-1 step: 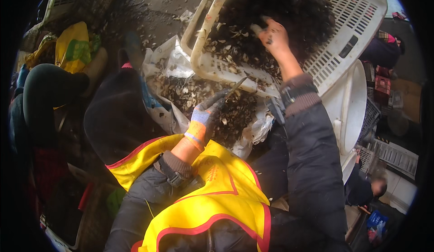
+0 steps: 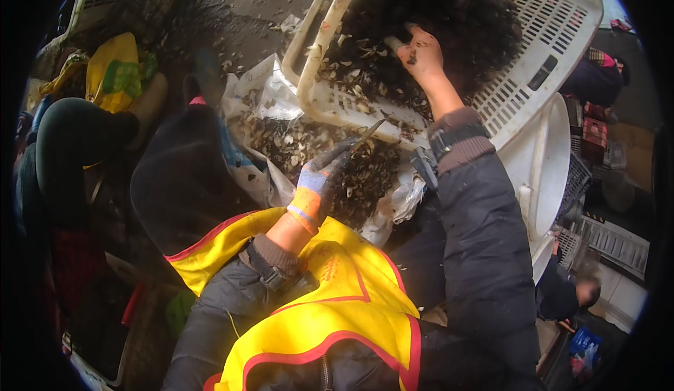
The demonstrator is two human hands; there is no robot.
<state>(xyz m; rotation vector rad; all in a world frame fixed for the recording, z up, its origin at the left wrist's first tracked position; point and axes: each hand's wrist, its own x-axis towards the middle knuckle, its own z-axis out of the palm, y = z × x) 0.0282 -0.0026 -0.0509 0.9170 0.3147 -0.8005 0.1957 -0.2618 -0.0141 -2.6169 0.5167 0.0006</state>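
Observation:
My right hand [image 2: 423, 55] is bare and reaches over a heap of dark shells [image 2: 460, 12] in a tilted white plastic crate [image 2: 523, 85]. A pale covering shows on one digit; the visible digits are apart, and the other fingertips are lost in the heap. In an orange and grey glove with dark, dirty fingers, my left hand [image 2: 321, 173] is closed around a narrow pointed knife [image 2: 370, 131]. Its tip points up and right, near the crate's lower rim. Beneath that hand lies an open white sack [image 2: 277, 184] holding loose shells and broken pieces [image 2: 298, 145].
A white round tub [image 2: 551, 170] stands beneath the crate's right side. To my left are a person's dark hood [image 2: 179, 163], a bent knee [image 2: 70, 135] and a yellow and green bag [image 2: 112, 68]. Shell bits litter the wet floor [image 2: 246, 1]. Crates and another person are at right.
My right hand and forearm have shifted slightly left over the shell heap. My left hand keeps the knife in nearly the same place.

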